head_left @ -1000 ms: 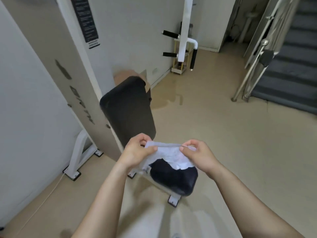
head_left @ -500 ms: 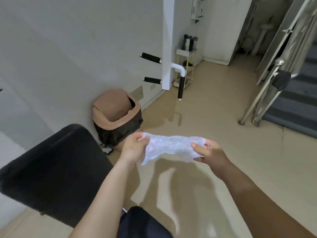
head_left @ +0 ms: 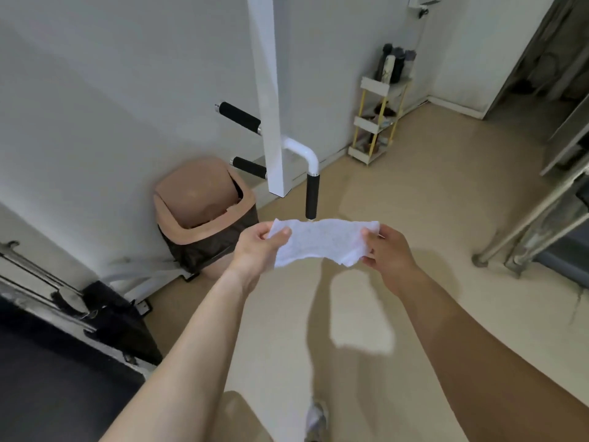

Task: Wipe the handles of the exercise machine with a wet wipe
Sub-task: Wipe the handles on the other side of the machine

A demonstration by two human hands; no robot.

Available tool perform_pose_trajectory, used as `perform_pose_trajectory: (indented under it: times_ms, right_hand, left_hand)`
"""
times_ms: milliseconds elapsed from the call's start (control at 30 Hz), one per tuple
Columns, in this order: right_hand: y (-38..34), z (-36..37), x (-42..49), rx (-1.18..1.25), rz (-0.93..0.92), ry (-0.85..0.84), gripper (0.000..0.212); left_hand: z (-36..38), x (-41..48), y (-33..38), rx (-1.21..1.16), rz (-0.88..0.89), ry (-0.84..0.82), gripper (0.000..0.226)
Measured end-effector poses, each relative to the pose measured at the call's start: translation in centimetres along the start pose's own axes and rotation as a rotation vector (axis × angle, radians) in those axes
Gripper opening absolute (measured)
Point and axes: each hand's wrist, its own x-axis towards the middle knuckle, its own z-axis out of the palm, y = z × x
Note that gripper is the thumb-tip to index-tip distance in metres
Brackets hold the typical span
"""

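Note:
A white wet wipe point(head_left: 322, 242) is stretched flat between my two hands at the middle of the view. My left hand point(head_left: 258, 248) pinches its left end and my right hand point(head_left: 384, 250) pinches its right end. Just beyond the wipe hangs the white upright post point(head_left: 271, 100) of the exercise machine. A black vertical handle point(head_left: 311, 196) hangs from a white bent tube, its lower end right above the wipe. Two black horizontal handles stick out to the left, the upper handle point(head_left: 239, 117) and the lower handle point(head_left: 249, 166).
A brown swing-lid bin point(head_left: 204, 212) stands by the wall to the left of the post. A small white and yellow shelf rack point(head_left: 377, 119) stands at the back. Metal railings point(head_left: 526, 228) are on the right. A black machine pad point(head_left: 57, 378) fills the lower left.
The view has moved closer to the post and its handles. The wipe is now spread wider and flatter between my hands. The black pad has slid off to the lower left.

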Motion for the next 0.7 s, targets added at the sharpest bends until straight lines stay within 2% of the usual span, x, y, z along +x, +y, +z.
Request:
perform_pose_trajectory:
  times_ms: [167,300,433,567,700]
  right_hand:
    - [-0.4,0.7,10.8,-0.054,-0.068,-0.017,0.027]
    - [-1.3,3.9,18.1,-0.010,-0.088,0.051,0.029]
    - [-2.1,7.1,22.8,-0.001,-0.096,-0.053,0.026]
    - [-3.3,9.4,25.3,-0.008,-0.169,-0.155,0.027]
    - [-3.0,10.5,26.0,-0.072,-0.218,-0.231,0.019]
  left_hand:
    - [2.2,8.9,-0.5,-0.068,0.037,0.171,0.007]
    - [4.9,14.3,-0.1,0.022,0.091,0.338,0.017]
    - [7.5,17.7,0.4,0.066,0.112,0.428,0.009]
    - [10.0,19.2,0.5,0.058,0.077,0.527,0.014]
    - [11.7,19.7,1.1,0.108,0.008,0.731,0.015]
